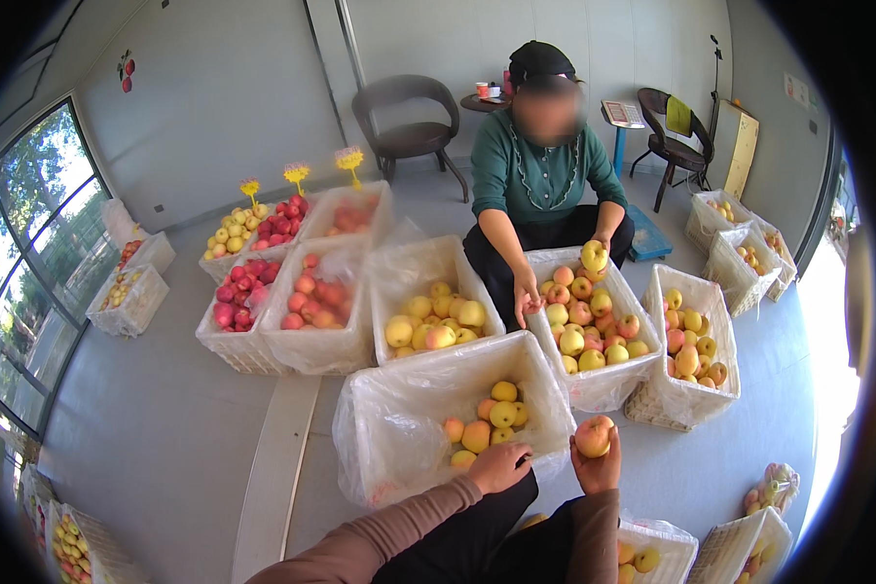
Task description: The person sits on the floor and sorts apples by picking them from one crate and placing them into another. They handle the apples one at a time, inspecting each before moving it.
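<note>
My right hand holds up a red-and-yellow apple just outside the right corner of the near crate. My left hand is at that crate's near rim, fingers curled. Its palm side is hidden, so I cannot tell whether anything is in it. The near white plastic crate, lined with clear film, has several yellow and blushed apples gathered at its right side. Beyond it to the right, a fuller lined crate holds many yellow-red apples.
Opposite me a seated person holds a yellow apple over the fuller crate. Crates of yellow apples and red apples stand left, another apple crate right. Behind are chairs and a platform scale.
</note>
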`<action>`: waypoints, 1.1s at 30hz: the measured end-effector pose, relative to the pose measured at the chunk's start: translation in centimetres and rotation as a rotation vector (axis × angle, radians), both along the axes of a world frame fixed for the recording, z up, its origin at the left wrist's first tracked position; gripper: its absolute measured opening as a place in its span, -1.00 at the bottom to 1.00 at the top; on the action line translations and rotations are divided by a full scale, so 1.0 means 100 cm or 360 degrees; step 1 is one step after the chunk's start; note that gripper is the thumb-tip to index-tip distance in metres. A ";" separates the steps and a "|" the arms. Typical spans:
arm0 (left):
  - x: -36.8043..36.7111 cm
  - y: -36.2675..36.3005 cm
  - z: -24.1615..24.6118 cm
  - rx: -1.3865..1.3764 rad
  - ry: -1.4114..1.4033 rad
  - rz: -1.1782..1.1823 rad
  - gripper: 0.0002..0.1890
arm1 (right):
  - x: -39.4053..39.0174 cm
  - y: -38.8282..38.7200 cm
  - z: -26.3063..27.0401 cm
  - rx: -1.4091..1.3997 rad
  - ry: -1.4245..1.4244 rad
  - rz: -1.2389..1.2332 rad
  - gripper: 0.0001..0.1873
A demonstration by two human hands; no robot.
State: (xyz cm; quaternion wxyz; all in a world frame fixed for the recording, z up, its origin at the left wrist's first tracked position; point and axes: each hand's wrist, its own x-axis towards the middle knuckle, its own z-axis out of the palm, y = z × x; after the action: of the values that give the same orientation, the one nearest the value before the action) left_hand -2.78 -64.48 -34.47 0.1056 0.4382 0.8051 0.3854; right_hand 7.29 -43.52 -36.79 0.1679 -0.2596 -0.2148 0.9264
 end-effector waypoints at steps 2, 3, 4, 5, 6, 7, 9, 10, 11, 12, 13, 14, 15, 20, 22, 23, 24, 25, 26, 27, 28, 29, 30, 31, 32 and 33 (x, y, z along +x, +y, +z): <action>0.000 0.000 -0.001 -0.0003 0.0018 0.0000 -0.74 | 0.000 -0.001 0.002 -0.0010 -0.0016 -0.0034 -0.41; -0.001 -0.001 -0.002 -0.0008 0.0018 0.0007 -0.74 | 0.001 -0.002 0.002 -0.0006 -0.0023 -0.0023 -0.42; -0.001 -0.002 -0.003 -0.0020 0.0002 0.0016 -0.74 | 0.000 -0.003 0.002 0.0000 -0.0025 -0.0011 -0.42; -0.001 -0.003 -0.004 -0.0033 -0.0013 0.0025 -0.75 | -0.001 -0.003 0.001 0.0005 -0.0028 0.0000 -0.43; -0.003 -0.002 -0.004 -0.0021 -0.0001 0.0015 -0.75 | -0.002 -0.002 0.002 -0.0009 -0.0002 0.0018 -0.43; -0.002 -0.002 -0.005 -0.0017 0.0002 0.0017 -0.75 | -0.001 -0.001 0.002 0.0004 -0.0012 0.0013 -0.43; -0.001 -0.002 -0.005 -0.0010 0.0016 0.0019 -0.75 | 0.000 -0.003 0.003 0.0028 -0.0022 -0.0001 -0.43; 0.000 -0.001 -0.004 -0.0011 0.0010 0.0028 -0.75 | 0.001 -0.003 0.005 0.0032 -0.0017 -0.0004 -0.43; 0.000 0.000 -0.004 0.0032 0.0015 0.0038 -0.75 | 0.002 -0.003 0.006 0.0027 -0.0016 -0.0002 -0.42; 0.001 0.002 -0.004 0.0074 0.0019 0.0042 -0.75 | 0.003 -0.005 0.010 0.0020 -0.0015 -0.0006 -0.41; 0.001 0.003 -0.003 0.0116 0.0023 0.0044 -0.76 | 0.003 -0.005 0.014 0.0013 -0.0015 -0.0011 -0.41; 0.002 0.004 -0.002 0.0123 -0.0009 0.0048 -0.76 | 0.003 -0.003 0.010 0.0024 0.0036 0.0013 -0.38; 0.001 0.003 -0.002 0.0079 -0.0060 0.0043 -0.77 | 0.002 -0.002 0.006 0.0051 0.0120 0.0065 -0.39; -0.001 0.001 -0.012 0.0163 -0.0056 0.0028 -0.73 | -0.005 -0.010 0.012 0.0078 0.0278 0.0170 -0.41; 0.000 -0.001 -0.006 0.0147 -0.0067 0.0049 -0.69 | -0.004 -0.010 0.014 0.0137 0.0309 0.0202 -0.42; 0.001 0.000 -0.005 0.0137 -0.0071 0.0057 -0.67 | -0.005 -0.011 0.015 0.0166 0.0324 0.0222 -0.43; 0.001 0.000 -0.003 0.0130 -0.0071 0.0064 -0.64 | -0.005 -0.011 0.014 0.0167 0.0321 0.0242 -0.43; 0.000 0.000 -0.002 0.0117 -0.0057 0.0059 -0.64 | -0.005 -0.012 0.012 0.0168 0.0317 0.0262 -0.43; 0.000 -0.001 -0.002 0.0104 -0.0044 0.0055 -0.64 | -0.005 -0.012 0.011 0.0168 0.0313 0.0283 -0.43; 0.000 -0.001 -0.002 0.0094 -0.0033 0.0047 -0.64 | -0.005 -0.013 0.010 0.0171 0.0306 0.0279 -0.43; 0.000 -0.001 -0.001 0.0086 -0.0030 0.0050 -0.64 | -0.005 -0.013 0.009 0.0174 0.0298 0.0274 -0.43; 0.000 -0.001 -0.001 0.0078 -0.0027 0.0053 -0.65 | -0.006 -0.013 0.007 0.0177 0.0291 0.0267 -0.43; 0.000 -0.002 -0.002 0.0070 -0.0026 0.0052 -0.65 | -0.006 -0.013 0.008 0.0176 0.0288 0.0262 -0.44; 0.000 -0.002 -0.002 0.0082 -0.0021 0.0057 -0.66 | -0.005 -0.012 0.009 0.0175 0.0286 0.0255 -0.44; -0.001 -0.002 -0.002 0.0093 -0.0015 0.0060 -0.66 | -0.005 -0.012 0.009 0.0173 0.0283 0.0245 -0.44; -0.001 -0.002 -0.004 0.0105 -0.0013 0.0057 -0.67 | -0.004 -0.012 0.010 0.0166 0.0277 0.0237 -0.44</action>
State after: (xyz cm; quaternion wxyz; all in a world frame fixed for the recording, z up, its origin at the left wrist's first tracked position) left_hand -2.84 -64.69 -34.83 0.0874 0.4254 0.7993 0.4153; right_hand 6.86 -44.71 -35.78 0.1299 -0.1525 -0.2660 0.9429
